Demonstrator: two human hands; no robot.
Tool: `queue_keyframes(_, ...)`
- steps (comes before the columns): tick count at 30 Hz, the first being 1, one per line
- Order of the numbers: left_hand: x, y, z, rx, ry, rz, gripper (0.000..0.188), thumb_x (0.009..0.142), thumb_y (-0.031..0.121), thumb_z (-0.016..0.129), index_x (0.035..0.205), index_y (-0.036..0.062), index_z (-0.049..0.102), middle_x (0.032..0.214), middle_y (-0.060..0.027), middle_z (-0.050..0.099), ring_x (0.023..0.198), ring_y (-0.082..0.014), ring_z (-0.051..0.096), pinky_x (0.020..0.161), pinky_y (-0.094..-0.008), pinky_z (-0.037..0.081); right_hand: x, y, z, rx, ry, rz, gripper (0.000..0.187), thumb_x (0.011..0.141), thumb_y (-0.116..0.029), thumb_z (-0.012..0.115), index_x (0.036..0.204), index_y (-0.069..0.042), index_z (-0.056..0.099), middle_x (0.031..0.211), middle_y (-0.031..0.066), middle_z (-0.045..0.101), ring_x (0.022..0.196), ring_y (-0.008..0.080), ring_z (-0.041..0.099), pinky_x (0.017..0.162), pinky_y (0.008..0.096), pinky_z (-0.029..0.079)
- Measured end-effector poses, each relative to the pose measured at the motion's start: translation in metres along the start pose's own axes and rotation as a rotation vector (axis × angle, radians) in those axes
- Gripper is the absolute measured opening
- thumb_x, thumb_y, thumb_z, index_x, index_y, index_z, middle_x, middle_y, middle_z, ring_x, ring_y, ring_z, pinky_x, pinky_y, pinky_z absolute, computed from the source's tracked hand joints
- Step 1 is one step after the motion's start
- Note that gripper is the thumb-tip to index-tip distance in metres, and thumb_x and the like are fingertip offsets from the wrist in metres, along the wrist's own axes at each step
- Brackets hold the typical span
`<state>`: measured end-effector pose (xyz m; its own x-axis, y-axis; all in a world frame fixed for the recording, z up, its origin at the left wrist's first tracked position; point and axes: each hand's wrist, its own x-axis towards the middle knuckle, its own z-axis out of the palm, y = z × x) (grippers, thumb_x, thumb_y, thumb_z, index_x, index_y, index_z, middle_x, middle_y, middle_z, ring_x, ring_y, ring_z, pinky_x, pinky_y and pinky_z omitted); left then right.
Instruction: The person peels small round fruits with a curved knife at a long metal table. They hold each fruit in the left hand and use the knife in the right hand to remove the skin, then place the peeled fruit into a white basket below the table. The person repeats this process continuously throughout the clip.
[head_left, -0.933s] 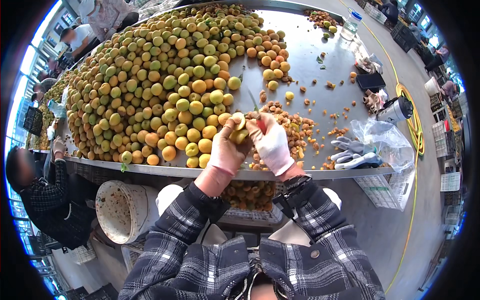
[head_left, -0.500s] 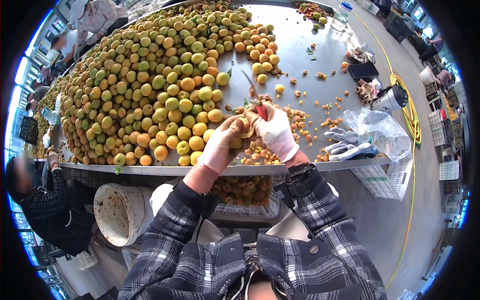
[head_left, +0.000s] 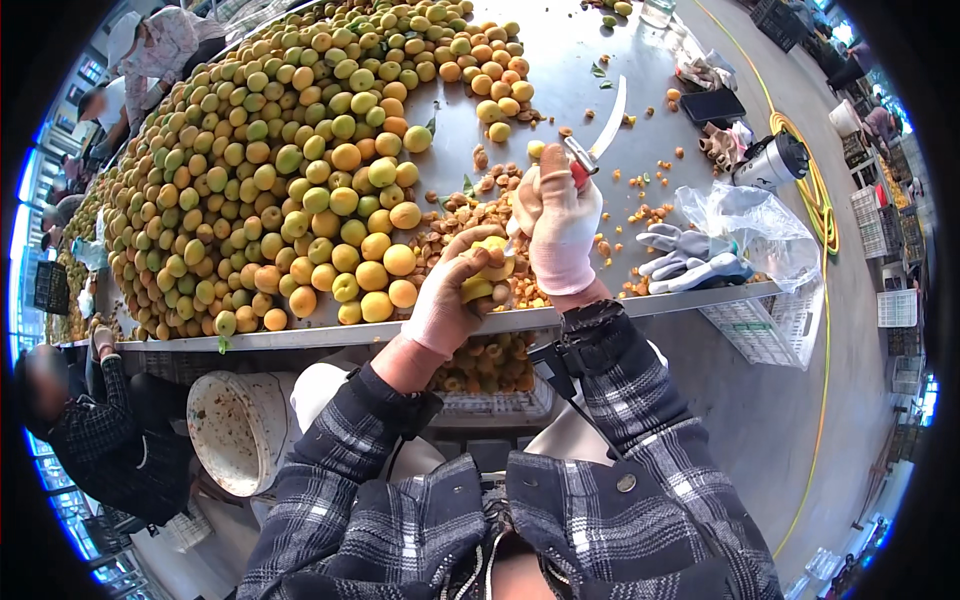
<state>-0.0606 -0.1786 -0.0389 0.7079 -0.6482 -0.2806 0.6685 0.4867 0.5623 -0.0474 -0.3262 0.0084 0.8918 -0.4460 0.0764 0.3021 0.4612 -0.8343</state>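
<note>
My left hand [head_left: 450, 305], in a pale glove with fingertips showing, is closed round a cut-open apricot [head_left: 490, 262] above the table's near edge. Just right of it, my gloved right hand [head_left: 558, 225] grips a red-handled knife [head_left: 612, 120], its curved blade pointing up and away from the fruit. Under and beyond both hands lies a heap of brown pits and scraps [head_left: 458, 222]. A big pile of yellow-green apricots [head_left: 270, 180] spreads over the table's left side.
A crate [head_left: 490, 403] of cut fruit stands below the table edge, a stained white bucket [head_left: 235, 430] to its left. Grey gloves [head_left: 690, 260], a plastic bag [head_left: 760, 235], a phone [head_left: 712, 105] and a tumbler [head_left: 772, 162] lie at right. Another person [head_left: 100, 430] sits at far left.
My right hand has moved away from the apricot, and the knife blade has swung to the upper right. My left hand keeps the fruit, now visibly opened. The whole view has shifted slightly.
</note>
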Motion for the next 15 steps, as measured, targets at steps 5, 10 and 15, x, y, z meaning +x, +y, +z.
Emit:
queue_keyframes(5, 0.001, -0.009, 0.012, 0.157, 0.130, 0.094, 0.033, 0.095, 0.023, 0.055, 0.124, 0.0078, 0.053, 0.096, -0.0035, 0.057, 0.076, -0.0140, 0.057, 0.061, -0.0225, 0.047, -0.004, 0.008, -0.007, -0.189, -0.060, -0.141, 0.024, 0.096, -0.024, 0.063, 0.083, -0.004, 0.059, 0.060, -0.0070, 0.048, 0.053, 0.0014, 0.040, 0.045, 0.0215, 0.030)
queue_keyframes(10, 0.003, -0.015, 0.024, 0.301, 0.360, 0.158, 0.030, 0.099, 0.034, 0.052, 0.114, 0.0085, 0.057, 0.091, -0.0005, 0.057, 0.079, -0.0115, 0.057, 0.066, -0.0217, 0.049, -0.008, 0.016, 0.001, -0.146, -0.018, -0.134, 0.024, 0.095, -0.025, 0.064, 0.088, -0.001, 0.062, 0.062, -0.0075, 0.049, 0.058, 0.0013, 0.040, 0.049, 0.0213, 0.032)
queue_keyframes(15, 0.012, -0.029, 0.014, 0.313, 0.454, 0.319, 0.034, 0.100, 0.036, 0.053, 0.084, 0.0061, 0.057, 0.070, 0.0022, 0.051, 0.060, -0.0076, 0.047, 0.051, -0.0240, 0.041, -0.013, 0.030, 0.008, -0.180, 0.065, -0.139, 0.032, 0.096, -0.030, 0.062, 0.079, -0.003, 0.057, 0.058, -0.0066, 0.046, 0.052, 0.0025, 0.040, 0.045, 0.0221, 0.033)
